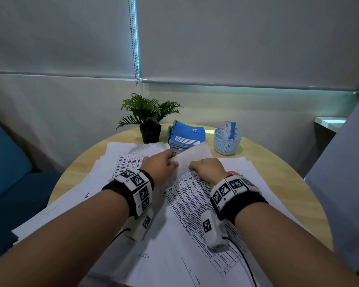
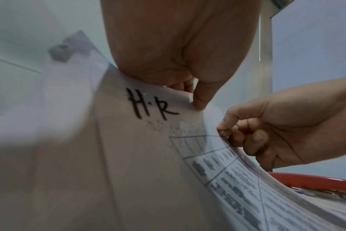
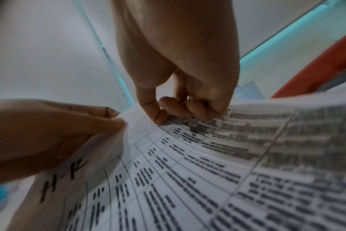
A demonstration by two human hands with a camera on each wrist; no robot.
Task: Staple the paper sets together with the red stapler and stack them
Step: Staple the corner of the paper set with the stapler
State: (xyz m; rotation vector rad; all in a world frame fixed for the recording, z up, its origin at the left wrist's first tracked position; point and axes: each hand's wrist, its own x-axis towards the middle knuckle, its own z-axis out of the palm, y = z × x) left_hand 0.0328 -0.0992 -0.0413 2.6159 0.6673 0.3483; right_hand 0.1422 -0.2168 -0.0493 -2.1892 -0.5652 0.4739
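A paper set (image 1: 187,195) printed with a table lies in the middle of the round table, its far end lifted. The left wrist view shows "H.R" handwritten on the paper set (image 2: 144,140). My left hand (image 1: 173,160) pinches the top corner, thumb on the sheet (image 2: 198,100). My right hand (image 1: 192,167) pinches the same top edge just to the right, fingers curled (image 3: 162,115). The red stapler (image 1: 234,173) lies on papers right behind my right wrist, mostly hidden. It shows as the red stapler (image 2: 316,182) at the right of the left wrist view.
Loose paper stacks (image 1: 116,154) spread left and right over the wooden table (image 1: 278,175). At the far edge stand a potted plant (image 1: 149,121), a pile of blue notebooks (image 1: 187,135) and a pale blue mesh basket (image 1: 227,141).
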